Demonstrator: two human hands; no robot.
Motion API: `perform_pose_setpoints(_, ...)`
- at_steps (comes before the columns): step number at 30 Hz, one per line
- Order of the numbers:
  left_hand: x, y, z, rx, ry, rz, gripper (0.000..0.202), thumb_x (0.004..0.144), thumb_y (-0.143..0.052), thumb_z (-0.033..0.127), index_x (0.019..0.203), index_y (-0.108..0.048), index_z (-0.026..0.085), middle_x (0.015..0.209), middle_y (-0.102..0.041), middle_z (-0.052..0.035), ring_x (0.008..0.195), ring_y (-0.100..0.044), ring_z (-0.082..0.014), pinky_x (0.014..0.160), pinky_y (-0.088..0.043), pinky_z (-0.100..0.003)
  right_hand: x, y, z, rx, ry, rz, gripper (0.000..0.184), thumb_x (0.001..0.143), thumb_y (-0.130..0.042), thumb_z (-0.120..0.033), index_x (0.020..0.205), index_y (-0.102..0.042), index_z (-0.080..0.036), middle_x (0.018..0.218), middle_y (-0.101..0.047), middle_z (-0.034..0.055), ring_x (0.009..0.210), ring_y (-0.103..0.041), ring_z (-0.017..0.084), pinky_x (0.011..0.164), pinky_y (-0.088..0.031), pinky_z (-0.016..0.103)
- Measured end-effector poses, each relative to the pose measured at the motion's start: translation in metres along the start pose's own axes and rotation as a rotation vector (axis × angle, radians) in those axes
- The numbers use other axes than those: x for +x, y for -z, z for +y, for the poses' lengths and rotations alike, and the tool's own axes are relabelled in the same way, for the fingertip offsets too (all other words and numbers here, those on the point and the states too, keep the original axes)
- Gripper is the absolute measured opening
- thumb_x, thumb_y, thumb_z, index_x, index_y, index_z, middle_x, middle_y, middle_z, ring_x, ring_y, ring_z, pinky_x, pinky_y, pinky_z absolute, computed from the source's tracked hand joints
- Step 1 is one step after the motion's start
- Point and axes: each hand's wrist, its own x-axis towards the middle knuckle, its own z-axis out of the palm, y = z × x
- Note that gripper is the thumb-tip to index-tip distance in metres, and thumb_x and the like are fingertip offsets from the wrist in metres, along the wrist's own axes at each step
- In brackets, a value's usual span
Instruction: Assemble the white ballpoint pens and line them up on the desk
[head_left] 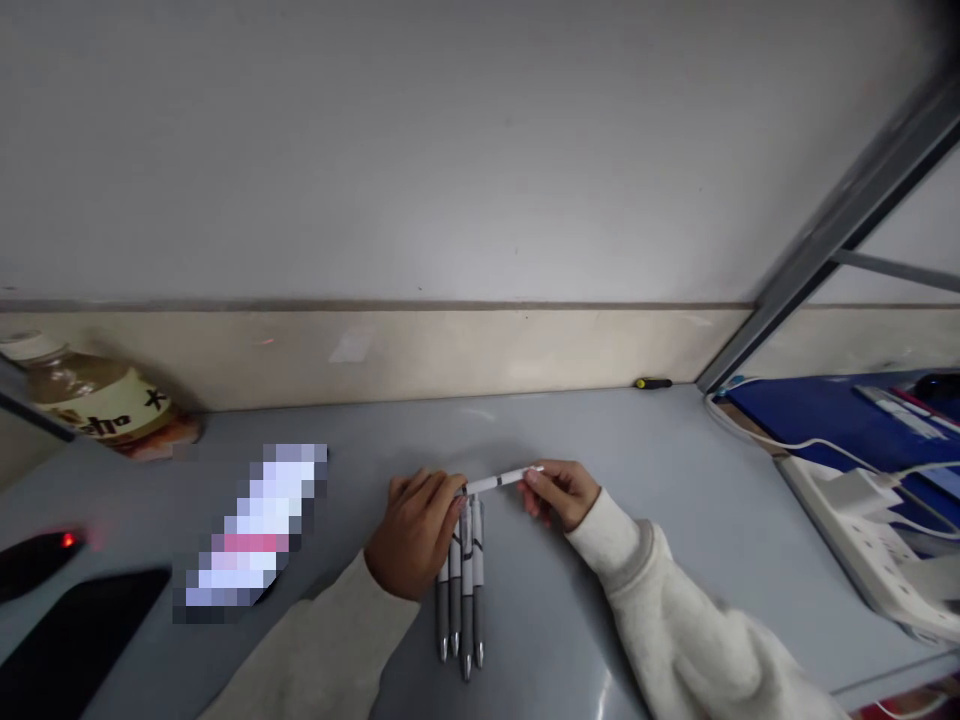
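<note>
A white pen (487,484) with dark bands is held nearly level between my two hands. My left hand (420,525) is closed around its left end, which the fingers hide. At the other end, my right hand (561,492) pinches the white tip between thumb and fingers. Just below, several white-and-grey pens (468,600) with silver tips lie side by side on the grey desk, tips toward me. My left hand covers part of their upper ends.
On the left are a drink bottle (112,400), a lit phone (251,535) with a blurred-out screen, a dark flat object (82,640) and a mouse (41,562) glowing red. A white power strip (862,540) with cables lies right. A yellow-black object (652,383) sits by the wall.
</note>
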Motion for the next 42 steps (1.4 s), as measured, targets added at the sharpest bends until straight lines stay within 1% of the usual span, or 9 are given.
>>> perform_pose_setpoints(4, 0.000, -0.001, 0.000, 0.003, 0.020, -0.013, 0.029, 0.092, -0.027, 0.025, 0.088, -0.055, 0.019, 0.076, -0.062, -0.0030, 0.074, -0.054, -0.0194, 0.068, -0.033, -0.032, 0.001, 0.003, 0.006, 0.023, 0.033, -0.019, 0.050, 0.060, -0.069, -0.053, 0.092, -0.058, -0.016, 0.060, -0.057, -0.0012, 0.046, -0.050, 0.009, 0.035, -0.036, 0.018)
perform_pose_setpoints(9, -0.001, -0.002, 0.000, 0.017, -0.001, -0.044, 0.030, 0.092, -0.027, 0.026, 0.087, -0.056, 0.021, 0.074, -0.061, -0.0019, 0.073, -0.053, -0.0195, 0.067, -0.032, -0.032, 0.003, 0.003, 0.011, -0.052, 0.012, -0.044, 0.045, 0.065, -0.061, -0.059, 0.069, -0.059, -0.015, 0.049, -0.053, -0.0012, 0.039, -0.043, 0.007, 0.035, -0.032, 0.019)
perform_pose_setpoints(13, -0.001, -0.002, 0.001, 0.016, 0.017, -0.040, 0.030, 0.092, -0.027, 0.025, 0.082, -0.056, 0.020, 0.072, -0.061, -0.0019, 0.071, -0.053, -0.0192, 0.065, -0.032, -0.032, 0.004, 0.002, 0.013, -0.080, 0.173, 0.062, 0.041, 0.053, -0.074, -0.051, 0.074, -0.062, -0.017, 0.066, -0.061, 0.0020, 0.054, -0.051, 0.009, 0.044, -0.037, 0.019)
perform_pose_setpoints(18, -0.001, -0.002, 0.003, -0.007, 0.040, -0.055, 0.030, 0.091, -0.028, 0.026, 0.082, -0.055, 0.021, 0.073, -0.062, -0.0019, 0.073, -0.054, -0.0185, 0.066, -0.033, -0.032, 0.003, 0.003, 0.011, -0.155, 0.059, -0.060, 0.041, 0.072, -0.056, -0.055, 0.070, -0.063, -0.015, 0.053, -0.057, 0.0012, 0.045, -0.046, 0.009, 0.042, -0.035, 0.021)
perform_pose_setpoints(23, -0.001, -0.001, 0.003, -0.029, 0.050, -0.060, 0.028, 0.091, -0.029, 0.025, 0.081, -0.055, 0.020, 0.074, -0.062, -0.0023, 0.074, -0.054, -0.0192, 0.066, -0.034, -0.033, 0.002, 0.001, 0.009, -0.178, 0.194, 0.048, 0.033, 0.057, -0.073, -0.042, 0.076, -0.064, -0.017, 0.068, -0.062, 0.0024, 0.060, -0.053, 0.012, 0.047, -0.037, 0.020)
perform_pose_setpoints(27, -0.001, -0.002, 0.002, -0.041, 0.056, -0.043, 0.029, 0.091, -0.028, 0.025, 0.081, -0.054, 0.021, 0.073, -0.062, -0.0020, 0.073, -0.055, -0.0190, 0.067, -0.035, -0.033, 0.002, -0.001, 0.010, -0.159, 0.141, -0.020, 0.033, 0.071, -0.060, -0.047, 0.081, -0.064, -0.015, 0.061, -0.061, 0.0021, 0.051, -0.051, 0.010, 0.047, -0.039, 0.022)
perform_pose_setpoints(33, -0.001, -0.001, 0.002, -0.045, 0.064, -0.044, 0.028, 0.090, -0.028, 0.025, 0.082, -0.055, 0.021, 0.075, -0.063, -0.0020, 0.074, -0.055, -0.0189, 0.068, -0.034, -0.033, 0.000, 0.002, 0.008, -0.342, 0.254, 0.028, 0.021, 0.065, -0.068, -0.034, 0.075, -0.064, -0.016, 0.066, -0.063, 0.0021, 0.052, -0.049, 0.009, 0.046, -0.037, 0.019)
perform_pose_setpoints(39, 0.000, 0.001, 0.003, -0.030, 0.078, -0.045, 0.030, 0.090, -0.027, 0.026, 0.081, -0.055, 0.020, 0.074, -0.062, -0.0024, 0.074, -0.054, -0.0194, 0.068, -0.034, -0.034, -0.001, 0.003, 0.008, -0.437, 0.293, 0.066, 0.013, 0.073, -0.061, -0.030, 0.072, -0.065, -0.017, 0.070, -0.067, 0.0046, 0.058, -0.056, 0.012, 0.050, -0.043, 0.021)
perform_pose_setpoints(42, 0.000, 0.001, 0.004, -0.036, 0.078, -0.073, 0.028, 0.090, -0.029, 0.025, 0.083, -0.056, 0.020, 0.076, -0.063, -0.0029, 0.076, -0.055, -0.0198, 0.069, -0.034, -0.034, 0.000, 0.003, 0.007, -0.505, 0.399, 0.065, 0.009, 0.073, -0.060, -0.025, 0.073, -0.064, -0.017, 0.069, -0.066, 0.0046, 0.059, -0.058, 0.013, 0.053, -0.046, 0.023)
